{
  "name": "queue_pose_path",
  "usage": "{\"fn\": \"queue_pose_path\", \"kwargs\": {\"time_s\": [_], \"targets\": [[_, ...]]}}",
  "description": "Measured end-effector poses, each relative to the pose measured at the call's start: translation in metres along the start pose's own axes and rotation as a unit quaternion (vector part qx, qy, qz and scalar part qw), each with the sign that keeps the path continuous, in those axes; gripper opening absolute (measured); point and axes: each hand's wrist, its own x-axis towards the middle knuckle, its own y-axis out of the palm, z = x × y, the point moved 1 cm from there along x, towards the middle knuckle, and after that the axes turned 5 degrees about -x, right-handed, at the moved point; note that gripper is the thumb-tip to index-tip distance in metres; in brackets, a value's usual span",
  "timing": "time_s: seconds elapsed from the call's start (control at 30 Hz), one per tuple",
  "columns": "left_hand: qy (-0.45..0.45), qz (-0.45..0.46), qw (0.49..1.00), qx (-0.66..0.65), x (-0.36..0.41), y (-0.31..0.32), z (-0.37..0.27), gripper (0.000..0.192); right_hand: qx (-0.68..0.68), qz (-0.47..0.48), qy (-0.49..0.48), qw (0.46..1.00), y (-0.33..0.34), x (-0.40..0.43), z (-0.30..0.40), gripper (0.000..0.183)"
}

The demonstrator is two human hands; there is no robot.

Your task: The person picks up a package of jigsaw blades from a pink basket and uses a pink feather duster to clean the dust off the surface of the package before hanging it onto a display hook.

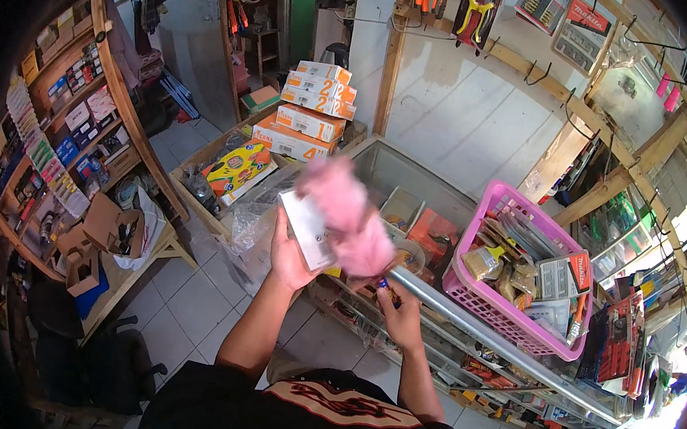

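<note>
My left hand (291,264) holds a flat white box (302,220) up by its side, over the front edge of the glass display counter (386,158). Small dark print marks the box. My right hand (403,319) grips the blue handle (384,284) of a pink fluffy duster (368,249). The duster is blurred and covers the box's right side, so whether its fibres touch the box is hard to tell. Below it, an open-topped container (402,206) and an orange-red packet (431,235) lie in the counter.
A pink plastic basket (467,241) of brushes and packaged tools stands at right on the counter. Stacked Eterna boxes (308,119) rise behind my left hand. Wall hooks (537,74) jut out at upper right. Wooden shelves (137,128), open cardboard boxes (113,222) and a black chair (112,360) are at left.
</note>
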Motion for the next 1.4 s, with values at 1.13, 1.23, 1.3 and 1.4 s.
{"fn": "queue_pose_path", "kwargs": {"time_s": [1.13,1.23,1.3,1.4], "targets": [[0.091,-0.214,0.966,0.115,-0.079,-0.003,-0.029,0.099,-0.360,-0.170,-0.126,0.909,0.051,0.162,0.003,0.058],[0.086,-0.232,0.961,0.121,-0.076,-0.003,-0.031,0.099,-0.399,-0.148,-0.111,0.898,0.052,0.164,0.008,0.058],[0.061,-0.195,0.971,0.125,-0.070,-0.006,-0.030,0.099,-0.412,-0.138,-0.105,0.894,0.049,0.162,0.013,0.058],[0.043,-0.199,0.978,0.050,-0.054,-0.004,-0.021,0.100,-0.355,-0.132,-0.179,0.908,0.043,0.138,0.033,0.059]]}}
